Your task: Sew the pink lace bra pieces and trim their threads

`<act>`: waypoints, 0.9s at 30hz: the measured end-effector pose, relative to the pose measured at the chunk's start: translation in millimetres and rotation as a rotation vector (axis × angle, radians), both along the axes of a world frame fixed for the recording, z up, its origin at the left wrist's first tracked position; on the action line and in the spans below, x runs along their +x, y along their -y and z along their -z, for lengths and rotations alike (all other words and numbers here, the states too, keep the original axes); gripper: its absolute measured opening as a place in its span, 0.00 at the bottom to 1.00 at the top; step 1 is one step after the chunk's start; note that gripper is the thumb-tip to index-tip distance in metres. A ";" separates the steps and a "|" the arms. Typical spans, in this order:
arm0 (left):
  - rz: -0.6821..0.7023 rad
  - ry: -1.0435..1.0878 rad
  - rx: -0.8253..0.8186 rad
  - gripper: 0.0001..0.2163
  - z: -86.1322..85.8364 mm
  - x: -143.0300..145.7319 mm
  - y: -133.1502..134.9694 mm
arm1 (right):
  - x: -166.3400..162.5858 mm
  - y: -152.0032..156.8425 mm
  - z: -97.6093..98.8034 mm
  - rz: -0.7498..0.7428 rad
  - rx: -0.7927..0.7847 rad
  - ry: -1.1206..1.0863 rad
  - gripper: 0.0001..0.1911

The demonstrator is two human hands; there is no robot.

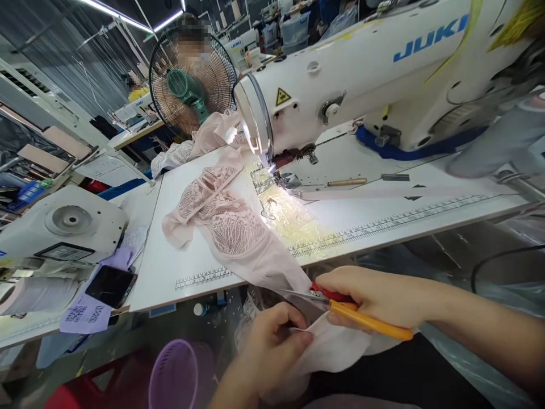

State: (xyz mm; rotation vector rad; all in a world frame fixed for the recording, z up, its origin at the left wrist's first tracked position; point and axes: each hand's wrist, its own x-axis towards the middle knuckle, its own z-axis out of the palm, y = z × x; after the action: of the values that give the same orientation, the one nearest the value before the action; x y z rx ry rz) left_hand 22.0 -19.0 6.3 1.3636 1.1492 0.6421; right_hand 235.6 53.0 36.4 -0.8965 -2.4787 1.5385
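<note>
My right hand [366, 295] is closed around scissors [361, 321] with orange and red handles. Their blades point left across the pale pink fabric of a bra. My left hand [276, 341] pinches the edge of that fabric between thumb and fingers, just below the blades. The lace bra [238, 233] lies partly on the white table [366, 241] and hangs over its front edge towards my lap. Behind it stands a sewing machine [315, 85], its lamp lighting yellowish tape around the needle area.
A fan [191, 85] stands behind more lace pieces [213, 133]. To the left are another machine [72, 218], a thread cone [46, 295] and a phone [110, 286] on papers. A purple basket [174, 372] sits below the table. People work in the background.
</note>
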 end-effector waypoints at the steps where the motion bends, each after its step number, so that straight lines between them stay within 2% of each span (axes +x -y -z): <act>1: 0.028 0.066 -0.059 0.16 -0.9 -0.5 -1.2 | 0.4 -0.8 -0.1 -0.004 -0.021 0.001 0.12; 3: 0.080 0.152 -0.124 0.19 -2.4 -1.0 -2.6 | -1.4 -1.9 -1.1 -0.008 -0.042 0.007 0.13; 7: 0.105 0.155 -0.144 0.20 -2.3 -1.4 -1.9 | -5.8 -4.3 -5.6 -0.037 -0.087 0.002 0.12; 12: 0.022 0.146 -0.282 0.24 -2.7 -2.0 -1.3 | -1.3 -9.5 -7.1 -0.012 -0.022 0.015 0.13; 15: -0.021 0.121 -0.311 0.25 -2.8 -0.2 -2.1 | -0.3 -11.2 -5.1 -0.019 -0.064 -0.003 0.12; 22: -0.091 0.073 -0.276 0.24 -2.1 0.3 -3.1 | -4.4 -11.4 -7.3 0.004 -0.042 -0.022 0.13; 27: 0.037 0.138 -0.112 0.18 -6.7 -3.4 -5.3 | -6.3 -13.9 -7.6 0.008 -0.069 -0.032 0.12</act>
State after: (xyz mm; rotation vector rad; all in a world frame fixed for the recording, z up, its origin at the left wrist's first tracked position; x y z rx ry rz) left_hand 18.6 -13.7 13.0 1.2243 1.0312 0.6263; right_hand 229.3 66.9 44.1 -0.8834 -2.4106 1.6311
